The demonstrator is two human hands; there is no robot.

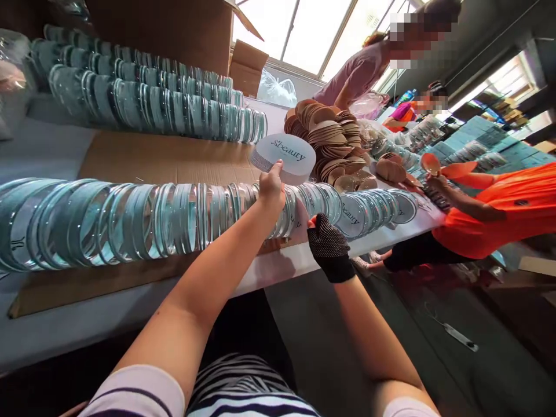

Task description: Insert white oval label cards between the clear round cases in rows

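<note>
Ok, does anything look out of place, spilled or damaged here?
Nothing looks clearly spilled or damaged. The brown discs lie in an uneven, slumped heap, unlike the orderly rows of clear round pieces. A white strip lies on the floor.

Overexposed windows, dim floor, stretched edges

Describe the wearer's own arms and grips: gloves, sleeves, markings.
Left grip: no glove visible. Right grip: black fingerless glove, pale dots, plain black cuff. Left sleeve: pale, dark stripes, ending near the elbow. Right sleeve: pale, only partly in view.
</note>
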